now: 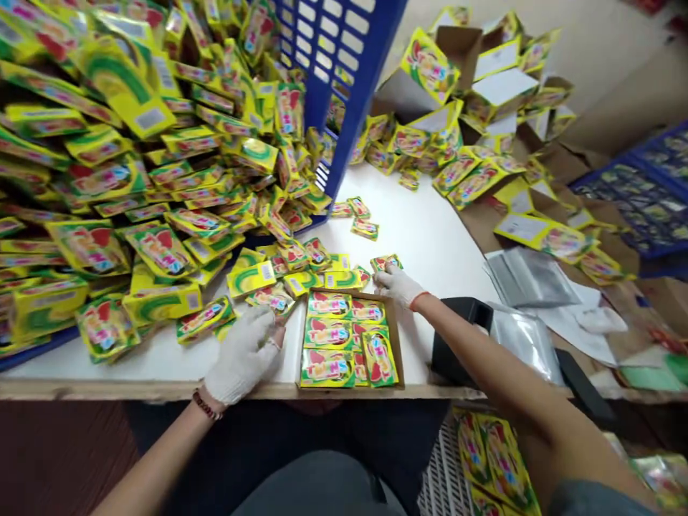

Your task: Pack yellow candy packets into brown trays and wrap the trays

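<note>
At the center bottom of the frame, an open box [399,349] holds packets [329,333], one turned lengthwise at its lower right. The left hand [244,355], gloved, is just left of the box, half open with fingers bent; whether it grips anything I cannot tell. The right hand [400,287], also gloved, is at the box's upper right corner, fingers bent at a loose packet [385,261]; its grip is unclear. More packets fill a blue crate [344,129], upper left.
</note>
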Tool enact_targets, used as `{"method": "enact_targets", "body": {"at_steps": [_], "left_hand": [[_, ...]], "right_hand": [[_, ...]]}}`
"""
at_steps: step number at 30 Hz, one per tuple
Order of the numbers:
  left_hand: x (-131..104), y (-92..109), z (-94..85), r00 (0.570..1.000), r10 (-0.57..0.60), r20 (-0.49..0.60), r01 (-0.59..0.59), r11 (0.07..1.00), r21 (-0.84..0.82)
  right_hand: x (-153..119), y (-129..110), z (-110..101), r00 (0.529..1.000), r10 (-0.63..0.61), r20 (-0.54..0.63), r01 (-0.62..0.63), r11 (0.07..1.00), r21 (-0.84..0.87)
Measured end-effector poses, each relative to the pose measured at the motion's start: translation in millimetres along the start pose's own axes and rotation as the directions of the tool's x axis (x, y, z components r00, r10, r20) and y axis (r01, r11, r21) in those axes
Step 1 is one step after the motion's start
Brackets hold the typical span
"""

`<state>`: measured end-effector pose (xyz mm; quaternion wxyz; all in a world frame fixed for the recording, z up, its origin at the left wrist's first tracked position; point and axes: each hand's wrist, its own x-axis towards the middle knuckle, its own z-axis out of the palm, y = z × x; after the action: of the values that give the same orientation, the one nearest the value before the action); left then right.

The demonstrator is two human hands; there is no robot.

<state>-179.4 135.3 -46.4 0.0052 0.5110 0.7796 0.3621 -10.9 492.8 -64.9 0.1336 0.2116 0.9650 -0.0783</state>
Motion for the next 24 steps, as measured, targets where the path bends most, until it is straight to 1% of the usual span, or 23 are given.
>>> {"method": "enact_targets", "body": {"at_steps": [2, 4, 5, 7, 9, 11, 14, 15, 17, 19, 20, 22, 23, 24], "left_hand": [[5, 8, 5.2, 0.996, 0.058, -0.061, -0.059, 0.998, -0.014], [12, 19, 5.7, 0.988, 0.114, -0.100, -0.117, 0.993, -0.028], [16, 26, 5.0, 0.984, 0.143, -0.107, -0.148, 0.988, -0.039], [23, 40, 3.2, 0.976, 0.191, -0.102, -0.198, 0.978, -0.062], [28, 55, 2.6, 0.972, 0.217, -0.085, -0.223, 0.972, -0.074], [32, 69, 3.7, 0.972, 0.227, -0.061, -0.232, 0.969, -0.083], [35, 83, 6.3, 0.970, 0.242, -0.025, -0.243, 0.964, -0.110], [36, 87, 7.0, 0.971, 0.241, -0.014, -0.241, 0.963, -0.122], [36, 96, 9.1, 0.977, 0.212, 0.012, -0.208, 0.967, -0.150], [38, 108, 15.0, 0.986, 0.153, 0.070, -0.136, 0.969, -0.204], [40, 116, 20.2, 0.986, 0.124, 0.109, -0.094, 0.966, -0.242], [45, 131, 35.1, 0.981, 0.090, 0.173, -0.026, 0.940, -0.341], [48, 138, 43.5, 0.978, 0.081, 0.192, 0.001, 0.918, -0.396], [52, 143, 51.3, 0.979, 0.067, 0.194, 0.028, 0.893, -0.448]], "right_hand": [[-18, 10, -7, 0.994, 0.095, -0.052, -0.092, 0.994, 0.057], [-33, 18, -20, 0.970, 0.216, -0.114, -0.201, 0.971, 0.126], [-41, 21, -27, 0.955, 0.273, -0.116, -0.254, 0.955, 0.152], [-55, 22, -36, 0.932, 0.358, -0.048, -0.345, 0.922, 0.177], [-67, 18, -34, 0.916, 0.397, 0.061, -0.402, 0.900, 0.172], [-74, 9, -24, 0.903, 0.413, 0.116, -0.428, 0.885, 0.183], [-81, -1, -7, 0.897, 0.423, 0.130, -0.442, 0.874, 0.203], [-83, -4, -5, 0.893, 0.431, 0.130, -0.449, 0.868, 0.210], [-90, -7, -12, 0.884, 0.456, 0.099, -0.465, 0.840, 0.281], [-100, -15, -29, 0.885, 0.464, 0.028, -0.418, 0.769, 0.483], [-106, -22, -39, 0.892, 0.451, -0.007, -0.353, 0.706, 0.614], [-120, -40, -57, 0.928, 0.369, -0.046, -0.173, 0.538, 0.825], [-127, -51, -64, 0.949, 0.308, -0.066, -0.091, 0.467, 0.880], [-133, -62, -67, 0.963, 0.250, -0.097, -0.021, 0.429, 0.903]]}}
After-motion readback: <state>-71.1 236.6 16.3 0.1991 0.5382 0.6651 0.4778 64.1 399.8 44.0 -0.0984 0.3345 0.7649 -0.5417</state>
